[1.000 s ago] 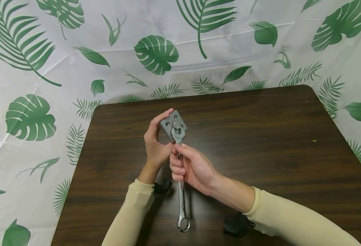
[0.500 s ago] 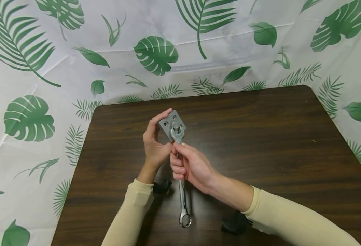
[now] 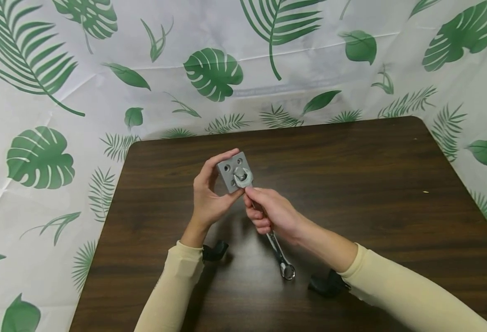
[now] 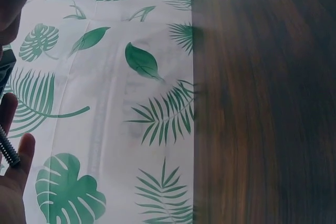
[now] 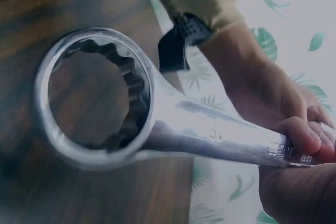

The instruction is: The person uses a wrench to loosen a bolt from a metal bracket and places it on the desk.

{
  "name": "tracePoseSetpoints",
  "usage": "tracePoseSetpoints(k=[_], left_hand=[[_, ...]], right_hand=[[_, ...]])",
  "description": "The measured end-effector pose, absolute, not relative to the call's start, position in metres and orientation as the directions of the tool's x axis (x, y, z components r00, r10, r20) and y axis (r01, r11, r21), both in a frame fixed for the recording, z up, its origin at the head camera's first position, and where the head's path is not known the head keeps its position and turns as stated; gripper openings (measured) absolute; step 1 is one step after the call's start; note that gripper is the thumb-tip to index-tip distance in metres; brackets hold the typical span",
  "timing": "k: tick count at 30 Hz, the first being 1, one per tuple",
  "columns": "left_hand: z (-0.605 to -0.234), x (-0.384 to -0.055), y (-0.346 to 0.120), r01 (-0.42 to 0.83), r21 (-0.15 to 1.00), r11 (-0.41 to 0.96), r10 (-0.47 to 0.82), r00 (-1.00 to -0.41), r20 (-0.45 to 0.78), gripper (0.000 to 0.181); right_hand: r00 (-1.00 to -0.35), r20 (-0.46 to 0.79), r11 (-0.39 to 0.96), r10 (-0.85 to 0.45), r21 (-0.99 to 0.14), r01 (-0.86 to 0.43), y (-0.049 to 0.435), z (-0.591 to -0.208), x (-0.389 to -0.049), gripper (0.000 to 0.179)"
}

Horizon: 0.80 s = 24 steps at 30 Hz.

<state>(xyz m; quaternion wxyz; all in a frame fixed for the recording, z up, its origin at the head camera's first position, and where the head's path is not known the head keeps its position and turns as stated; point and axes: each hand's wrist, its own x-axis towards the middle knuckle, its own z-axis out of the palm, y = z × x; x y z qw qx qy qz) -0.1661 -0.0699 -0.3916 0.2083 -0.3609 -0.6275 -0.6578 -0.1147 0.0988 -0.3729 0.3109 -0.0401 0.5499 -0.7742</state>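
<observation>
The head view shows, nearest, two pale yellow sleeves (image 3: pixel 409 286), each with a black wrist mount (image 3: pixel 214 251) at its cuff. Beyond them, the ring end of a chrome combination wrench (image 3: pixel 277 249) points back toward the person, tilted to the right. The right hand (image 3: pixel 274 210) has its fingers curled closed around the wrench's shaft. Just past it, the left hand (image 3: pixel 211 198) grips a grey drilled block (image 3: pixel 232 169) above the desk (image 3: pixel 372 184), thumb and fingers spread only to the block's breadth. The wrench's open end sits around the bolt head (image 3: pixel 240 173) on the block's face. In the left wrist view, a threaded shank (image 4: pixel 8 149) shows beside the fingers. Farthest hangs a white leaf-print sheet (image 3: pixel 164 101).
</observation>
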Motion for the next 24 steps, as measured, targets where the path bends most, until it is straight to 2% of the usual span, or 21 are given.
tracePoseSetpoints(k=[4,11,17,24], left_hand=[[-0.390,-0.166,-0.070,0.730,0.674,-0.113,0.207,-0.647,0.734,0.066],[-0.390,-0.165,-0.070,0.731,0.678,-0.084,0.212,-0.652,0.728,0.069],[-0.390,-0.165,-0.071,0.726,0.683,-0.086,0.212,-0.656,0.724,0.071],[-0.390,-0.165,-0.073,0.720,0.688,-0.086,0.208,-0.663,0.719,0.072]], right_hand=[[-0.815,-0.288,-0.141,-0.503,-0.903,0.406,0.104,-0.371,-0.119,0.035],[-0.871,-0.302,-0.092,-0.387,-0.928,0.362,0.112,-0.372,-0.127,0.028],[-0.884,-0.264,-0.014,-0.384,-0.956,0.292,0.121,-0.377,-0.139,0.033],[-0.905,-0.255,0.148,-0.341,-0.965,0.216,0.126,-0.382,-0.150,0.043]])
